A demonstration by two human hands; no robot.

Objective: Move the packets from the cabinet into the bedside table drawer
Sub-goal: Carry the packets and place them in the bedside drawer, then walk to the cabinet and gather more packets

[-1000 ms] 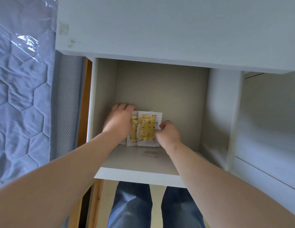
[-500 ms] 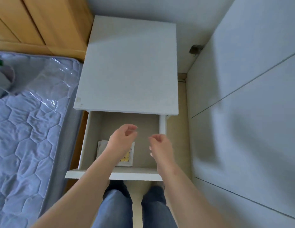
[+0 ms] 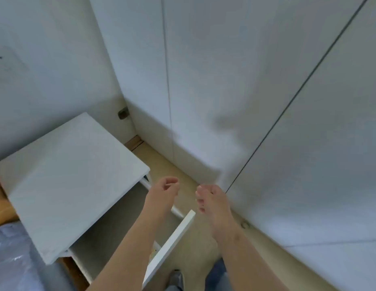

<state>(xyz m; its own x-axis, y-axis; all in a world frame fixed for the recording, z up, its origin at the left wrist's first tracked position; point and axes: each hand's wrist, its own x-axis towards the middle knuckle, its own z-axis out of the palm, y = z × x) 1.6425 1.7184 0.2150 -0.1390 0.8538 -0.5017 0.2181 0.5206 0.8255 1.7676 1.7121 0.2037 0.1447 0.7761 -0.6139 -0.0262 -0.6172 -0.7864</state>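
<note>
While the left hand and right hand hover empty and loosely curled, the open white wooden drawer, holding a yellow printed packet, juts out where a turning blue-jeaned leg could bump it.

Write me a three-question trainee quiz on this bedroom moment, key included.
1. True or false: the left hand grips a packet.
2. The white wooden bedside table drawer is: A) pulled open B) shut C) lifted out.
3. Which hand is nearer the tall white cabinet doors?
Key: 1 false; 2 A; 3 the right hand.
</note>
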